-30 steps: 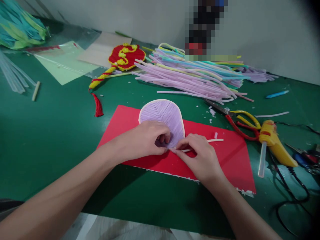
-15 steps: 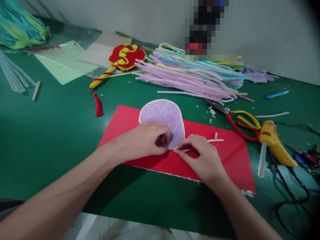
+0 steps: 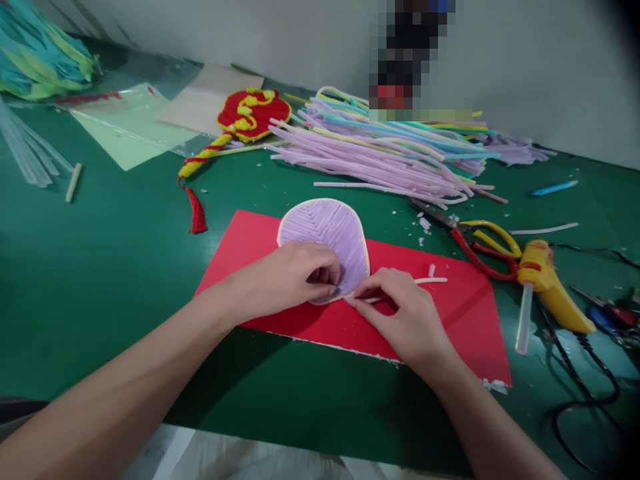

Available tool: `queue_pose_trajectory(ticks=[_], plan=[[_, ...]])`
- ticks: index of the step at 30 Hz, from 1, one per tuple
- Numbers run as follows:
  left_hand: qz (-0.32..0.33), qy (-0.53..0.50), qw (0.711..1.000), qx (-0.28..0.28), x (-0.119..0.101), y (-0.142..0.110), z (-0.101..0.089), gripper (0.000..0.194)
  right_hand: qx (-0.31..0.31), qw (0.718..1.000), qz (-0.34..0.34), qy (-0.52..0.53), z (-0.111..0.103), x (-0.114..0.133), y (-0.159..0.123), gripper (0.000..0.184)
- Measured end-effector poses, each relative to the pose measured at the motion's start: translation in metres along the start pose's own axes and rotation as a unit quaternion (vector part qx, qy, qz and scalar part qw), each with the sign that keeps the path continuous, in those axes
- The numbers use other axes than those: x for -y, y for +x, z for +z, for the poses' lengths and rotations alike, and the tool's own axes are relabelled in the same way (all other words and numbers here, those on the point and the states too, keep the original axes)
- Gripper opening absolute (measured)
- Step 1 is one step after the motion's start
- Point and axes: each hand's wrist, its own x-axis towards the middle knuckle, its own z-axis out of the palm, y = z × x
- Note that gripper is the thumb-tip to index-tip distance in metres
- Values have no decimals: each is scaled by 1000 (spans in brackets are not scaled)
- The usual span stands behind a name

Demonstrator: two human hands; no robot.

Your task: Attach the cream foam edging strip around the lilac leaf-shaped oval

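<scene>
A round panel (image 3: 325, 223) covered in purple pipe cleaners, edged in cream, lies on a red sheet (image 3: 450, 313). My left hand (image 3: 305, 273) rests over its lower left part, fingers curled in and thumb near the lower edge. Whatever those fingertips hold, if anything, is hidden. At the panel's lower right edge, my right hand (image 3: 400, 307) pinches a cream pipe cleaner (image 3: 433, 281) between thumb and forefinger. The strip's loose end sticks out to the right behind the knuckles.
Pipe cleaners (image 3: 370, 150) lie heaped behind the panel. Scissors (image 3: 480, 247) and a yellow glue gun (image 3: 553, 287) with a black cord are at right. A red fan (image 3: 255, 115) with a tassel lies back left, near clear glue sticks (image 3: 25, 147). Small scraps dot the green table (image 3: 125, 267).
My left thumb has lifted slightly off the panel's lower edge, so more of that edge shows. My right hand has barely moved and keeps its pinch.
</scene>
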Motion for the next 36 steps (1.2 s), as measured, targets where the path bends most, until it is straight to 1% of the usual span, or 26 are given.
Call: queue_pose_trajectory(ticks=[6,13,20,29,36], plan=[[14,-5,1000,3,-1,-2,-2,8,-4,1000,-7,-5,0,0,0,10],[-4,-21,1000,19,-1,1,-4,7,-1,1000,-4,-5,0,0,0,10],[-10,-25,1000,8,-1,1,-2,6,3,1000,3,-9,0,1,1,8],[-8,-24,1000,7,-3,2,-2,5,3,1000,8,-13,0,2,1,8],[-3,-19,1000,6,-1,1,-1,4,1,1000,-1,-10,0,1,1,9]])
